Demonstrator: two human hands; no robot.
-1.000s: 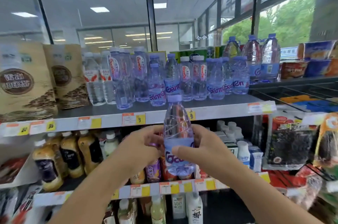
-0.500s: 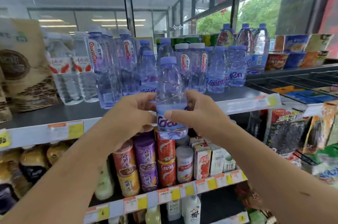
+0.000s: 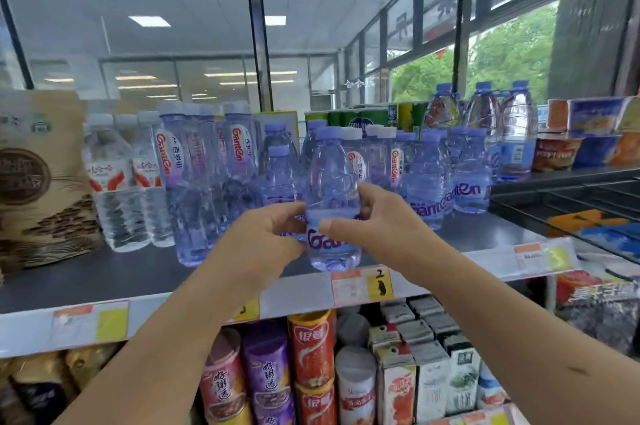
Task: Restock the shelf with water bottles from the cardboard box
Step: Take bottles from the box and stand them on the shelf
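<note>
The left hand point(image 3: 263, 246) and right hand point(image 3: 379, 222) grip a clear plastic bottle point(image 3: 331, 182) full of water. It is upright at the front edge of the shelf point(image 3: 104, 275).

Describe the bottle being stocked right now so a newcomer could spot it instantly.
Look at the grey upper shelf crowded with water bottles. At its front edge, ahead of the rows, is an upright clear bottle with a lilac cap and a purple-lettered label. It is the only one gripped, the left hand and right hand pinching its label band from either side.
</note>
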